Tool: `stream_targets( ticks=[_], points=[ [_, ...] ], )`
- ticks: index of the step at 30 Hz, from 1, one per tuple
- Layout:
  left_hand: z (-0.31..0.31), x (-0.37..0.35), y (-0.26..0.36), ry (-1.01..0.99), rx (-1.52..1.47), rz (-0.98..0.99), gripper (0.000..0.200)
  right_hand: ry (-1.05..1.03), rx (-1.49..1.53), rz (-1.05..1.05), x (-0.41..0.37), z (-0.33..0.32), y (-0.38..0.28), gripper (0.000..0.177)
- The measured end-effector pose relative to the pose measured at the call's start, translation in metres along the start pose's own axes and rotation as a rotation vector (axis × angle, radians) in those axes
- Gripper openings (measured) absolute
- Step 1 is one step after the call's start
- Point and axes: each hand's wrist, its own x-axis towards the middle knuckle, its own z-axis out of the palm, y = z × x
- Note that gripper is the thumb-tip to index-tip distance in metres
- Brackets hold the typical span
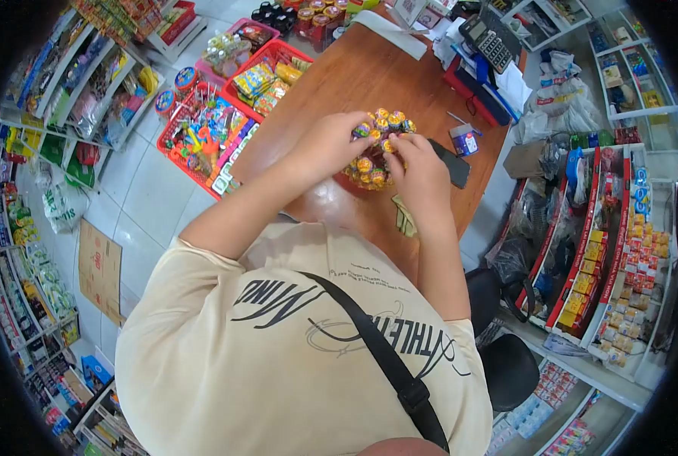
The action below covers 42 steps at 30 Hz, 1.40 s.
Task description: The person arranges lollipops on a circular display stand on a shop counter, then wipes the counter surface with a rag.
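Note:
A round cluster of wrapped lollipops (372,176) in yellow, purple and green stands on the brown wooden table (331,87). My left hand (339,140) reaches in from the left, its fingers bent against the lollipops on the upper left side. On the right side, my right hand (421,169) pinches one yellow-wrapped lollipop (387,145) between thumb and fingers. Whether my left fingers grip a lollipop or only touch the cluster is hard to make out. A dark phone (451,163) lies right of my right hand, and folded banknotes (403,216) lie below the cluster.
Red baskets of sweets (173,152) line the table's left edge. A calculator (489,44), papers and a blue-and-red folder (475,90) are at the upper right. A small blue-and-white pack (464,140) lies near the phone. Stocked shelves and a black chair (508,372) surround the table.

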Motion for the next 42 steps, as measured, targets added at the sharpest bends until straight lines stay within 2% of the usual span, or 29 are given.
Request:
stream_targets(
  ticks=[5, 11, 20, 26, 29, 35, 42],
  points=[
    [-0.002, 0.002, -0.005, 0.010, 0.108, 0.045, 0.030, -0.002, 0.024, 0.020, -0.001, 0.004, 0.006, 0.021],
    [-0.002, 0.002, -0.002, -0.014, 0.084, -0.012, 0.031, -0.058, 0.079, 0.071, 0.001, -0.001, 0.001, 0.021],
    [-0.002, 0.004, -0.004, -0.039, 0.072, -0.044, 0.031, -0.091, -0.092, -0.025, 0.005, -0.012, -0.011, 0.023],
    [0.002, 0.002, -0.010, -0.004, 0.073, 0.023, 0.031, -0.155, 0.002, -0.004, 0.006, -0.009, -0.013, 0.021],
    [0.000, 0.002, -0.004, -0.041, 0.099, -0.014, 0.032, -0.200, 0.017, 0.009, 0.003, -0.008, -0.017, 0.020],
    [0.000, 0.001, -0.005, -0.028, 0.103, 0.002, 0.032, -0.108, 0.006, 0.091, 0.002, -0.003, -0.014, 0.020],
    [0.003, 0.002, -0.009, -0.017, 0.103, 0.023, 0.028, -0.101, -0.017, 0.044, 0.005, -0.006, -0.007, 0.019]
  ],
)
